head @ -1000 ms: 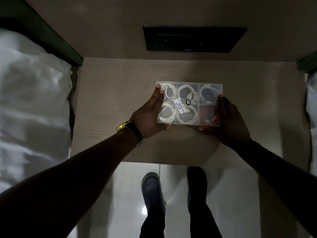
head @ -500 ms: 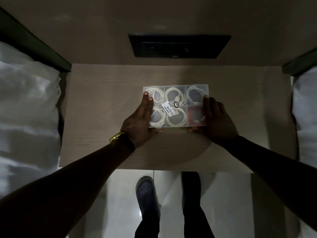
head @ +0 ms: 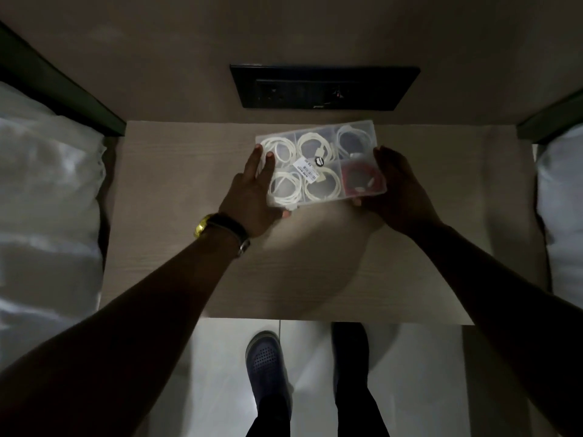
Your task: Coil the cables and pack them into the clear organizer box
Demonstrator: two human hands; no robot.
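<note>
The clear organizer box (head: 325, 131) sits closed toward the back of the wooden table (head: 176, 190), turned slightly anticlockwise. Several compartments hold coiled white cables (head: 320, 186); the near right one holds a red cable (head: 362, 179). A white label with a black sticker (head: 310, 164) lies on the lid. My left hand (head: 252, 190) grips the box's left end, fingers on the lid and thumb under the near edge. My right hand (head: 400, 187) holds the right end.
A black socket panel (head: 325, 86) is set in the wall behind the table. White bedding (head: 47, 197) flanks the table on the left and more white bedding (head: 561, 209) on the right. My feet stand on the pale floor (head: 419, 383) below the table's near edge.
The box has turned slightly anticlockwise between my hands. My right hand has shifted along the right end.
</note>
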